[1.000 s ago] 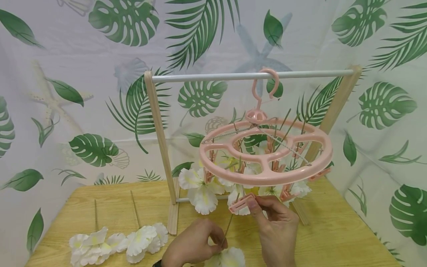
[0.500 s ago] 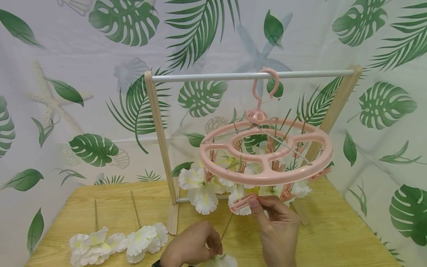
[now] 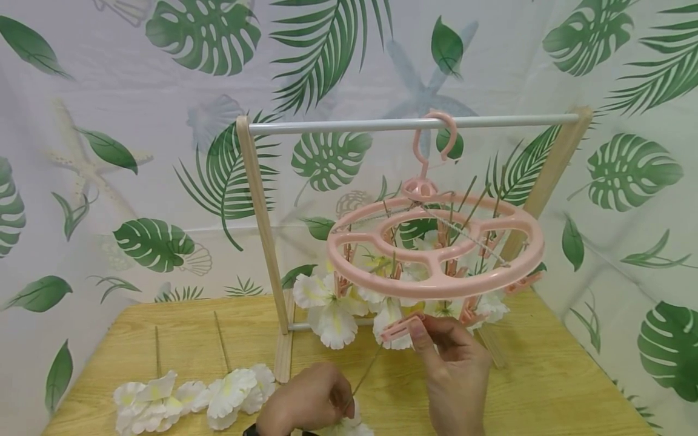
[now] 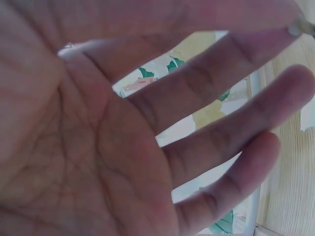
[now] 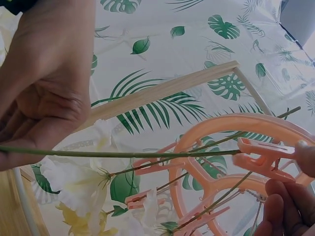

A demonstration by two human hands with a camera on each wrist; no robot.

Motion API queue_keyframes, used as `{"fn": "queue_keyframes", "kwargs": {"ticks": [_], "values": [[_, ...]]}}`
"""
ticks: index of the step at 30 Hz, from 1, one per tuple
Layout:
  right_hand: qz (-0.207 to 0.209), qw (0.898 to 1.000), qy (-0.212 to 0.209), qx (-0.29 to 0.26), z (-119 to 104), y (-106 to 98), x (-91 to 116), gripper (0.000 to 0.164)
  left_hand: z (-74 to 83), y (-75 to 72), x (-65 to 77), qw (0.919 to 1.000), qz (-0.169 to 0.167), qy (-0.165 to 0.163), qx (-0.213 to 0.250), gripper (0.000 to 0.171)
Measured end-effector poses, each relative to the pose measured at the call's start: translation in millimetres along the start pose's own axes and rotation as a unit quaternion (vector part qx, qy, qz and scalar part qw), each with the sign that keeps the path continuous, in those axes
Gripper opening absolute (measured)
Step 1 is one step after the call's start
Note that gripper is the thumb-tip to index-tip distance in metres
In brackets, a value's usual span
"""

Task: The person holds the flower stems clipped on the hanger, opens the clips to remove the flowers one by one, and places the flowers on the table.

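Observation:
My left hand (image 3: 308,396) pinches the thin green stem (image 5: 123,154) of an artificial white flower (image 3: 351,427), whose bloom is low at the frame's bottom edge. In the left wrist view, the palm (image 4: 98,128) fills most of the picture and the outer fingers spread out. Between thumb and fingers, my right hand (image 3: 455,369) holds a pink clothespin (image 3: 402,327) below the front rim of the round pink hanger (image 3: 436,289). The stem's tip meets the clothespin's mouth in the right wrist view; I cannot tell whether it is clamped.
The hanger hooks over a white rod (image 3: 338,127) on a wooden stand (image 3: 262,230). Several white flowers (image 3: 332,312) hang upside down from its other clothespins. More white flowers (image 3: 147,402) lie on the wooden table (image 3: 191,333) at left, stems pointing away.
My left hand has moved slightly left and down with the flower, so the stem slants more. The clothespin and my right hand have shifted a little to the right.

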State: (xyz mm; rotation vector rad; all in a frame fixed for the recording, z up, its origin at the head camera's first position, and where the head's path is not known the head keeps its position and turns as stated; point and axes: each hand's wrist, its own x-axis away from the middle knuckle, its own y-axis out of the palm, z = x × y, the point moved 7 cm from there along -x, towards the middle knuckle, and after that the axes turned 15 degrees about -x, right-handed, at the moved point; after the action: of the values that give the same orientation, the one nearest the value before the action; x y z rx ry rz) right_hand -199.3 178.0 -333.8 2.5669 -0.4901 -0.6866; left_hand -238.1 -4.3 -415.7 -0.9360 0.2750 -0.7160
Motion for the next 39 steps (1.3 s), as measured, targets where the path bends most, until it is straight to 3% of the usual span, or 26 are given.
{"fn": "queue_keyframes", "kwargs": {"ticks": [11,17,28,32,39], "values": [[0.019,0.999,0.027,-0.028,3,0,1,0.007,-18.4,-6.7,7.1,0.9995,0.001,-0.008,0.032,0.024],[0.014,0.999,0.028,-0.029,3,1,1,0.007,-22.6,-11.9,9.4,0.9996,0.018,0.006,0.023,0.018],[0.008,0.999,0.015,-0.042,2,1,0,0.004,-30.6,-17.3,14.5,0.9997,0.018,0.001,0.017,0.022],[0.014,0.999,0.024,-0.039,3,2,1,0.009,-39.8,-24.8,21.4,0.9991,0.034,0.003,0.024,0.022],[0.011,0.999,0.026,-0.039,3,3,1,0.015,-62.3,-43.9,40.4,0.9920,0.086,-0.022,0.089,0.011]]}}
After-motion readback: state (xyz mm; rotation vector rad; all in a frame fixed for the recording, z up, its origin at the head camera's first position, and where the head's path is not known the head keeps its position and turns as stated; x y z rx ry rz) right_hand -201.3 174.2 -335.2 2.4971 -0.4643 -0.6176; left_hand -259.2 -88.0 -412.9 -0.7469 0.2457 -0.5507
